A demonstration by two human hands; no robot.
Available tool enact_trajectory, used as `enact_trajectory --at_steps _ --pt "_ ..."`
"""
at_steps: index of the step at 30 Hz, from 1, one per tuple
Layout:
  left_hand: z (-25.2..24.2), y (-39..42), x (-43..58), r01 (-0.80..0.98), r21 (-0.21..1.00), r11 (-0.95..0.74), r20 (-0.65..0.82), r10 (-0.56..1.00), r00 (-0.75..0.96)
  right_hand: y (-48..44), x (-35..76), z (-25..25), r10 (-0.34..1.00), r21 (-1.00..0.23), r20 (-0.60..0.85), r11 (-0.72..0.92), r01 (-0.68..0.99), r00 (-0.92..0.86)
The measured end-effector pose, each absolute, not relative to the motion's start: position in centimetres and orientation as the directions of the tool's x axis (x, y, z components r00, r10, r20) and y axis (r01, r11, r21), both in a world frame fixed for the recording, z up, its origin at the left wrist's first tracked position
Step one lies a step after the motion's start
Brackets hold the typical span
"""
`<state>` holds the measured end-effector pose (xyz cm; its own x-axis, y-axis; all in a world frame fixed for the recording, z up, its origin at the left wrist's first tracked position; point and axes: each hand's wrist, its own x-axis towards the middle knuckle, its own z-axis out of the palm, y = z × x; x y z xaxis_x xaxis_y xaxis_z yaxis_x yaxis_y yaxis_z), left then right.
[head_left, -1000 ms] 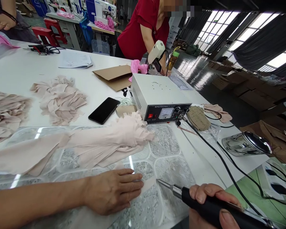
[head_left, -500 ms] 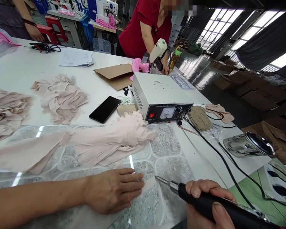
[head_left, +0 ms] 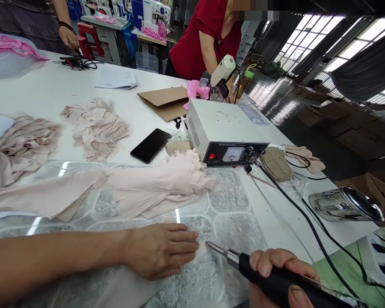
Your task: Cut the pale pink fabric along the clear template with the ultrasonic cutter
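Note:
My left hand (head_left: 162, 251) lies flat, palm down, fingers stretched out together, on a thin pale fabric piece (head_left: 131, 286) over the patterned clear mat (head_left: 232, 229). In my right hand (head_left: 284, 265) is a handheld ultrasonic tool (head_left: 244, 262) with a black handle and pointed metal tip. Its tip sits just right of my left fingertips, by the fabric's narrow end; whether it touches is unclear. Beyond my left hand, a fanned stack of beige fabric strips (head_left: 160, 182) spreads across the mat. A white control box (head_left: 227, 122) with a lit red switch stands behind.
A phone (head_left: 150, 145), crumpled fabric piles (head_left: 98, 128) and a folded cardboard sheet (head_left: 163, 100) lie across the table. Black cable (head_left: 295, 209) runs along the right side, near a shiny lidded jar (head_left: 330, 205). A person in red (head_left: 192, 38) leans over the far edge.
The tool's tip has come left, closer to my left fingertips. My left hand stays flat on the fabric. The whole view has shifted slightly, so background things appear farther right.

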<state>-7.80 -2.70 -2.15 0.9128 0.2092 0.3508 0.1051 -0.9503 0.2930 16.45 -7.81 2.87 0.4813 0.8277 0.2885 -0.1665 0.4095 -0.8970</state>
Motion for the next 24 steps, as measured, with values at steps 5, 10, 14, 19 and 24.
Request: enact_trajectory --at_steps 5,10,14,19,24 --pt "-2.43 -2.78 -7.76 0.103 0.32 -0.942 0.359 0.221 0.907 -7.98 16.2 2.7 0.848 -0.903 0.281 0.392 -0.176 0.448" --pt "-2.37 -2.75 -7.77 0.096 0.335 -0.937 0.37 0.224 0.901 -7.79 16.08 2.69 0.849 -0.899 0.28 0.396 -0.189 0.449" --pt "-2.08 -2.68 -7.81 0.093 0.312 -0.945 0.379 0.214 0.9 -7.54 15.83 2.89 0.851 -0.896 0.306 0.409 -0.173 0.427" --pt "-2.0 -2.62 -7.8 0.099 0.312 -0.945 0.368 0.216 0.905 -7.6 15.69 3.22 0.86 -0.908 0.301 0.39 -0.151 0.413" --pt "-1.98 -2.58 -7.79 0.092 0.289 -0.953 0.383 0.203 0.901 -7.21 15.76 2.74 0.858 -0.892 0.331 0.42 -0.168 0.392"
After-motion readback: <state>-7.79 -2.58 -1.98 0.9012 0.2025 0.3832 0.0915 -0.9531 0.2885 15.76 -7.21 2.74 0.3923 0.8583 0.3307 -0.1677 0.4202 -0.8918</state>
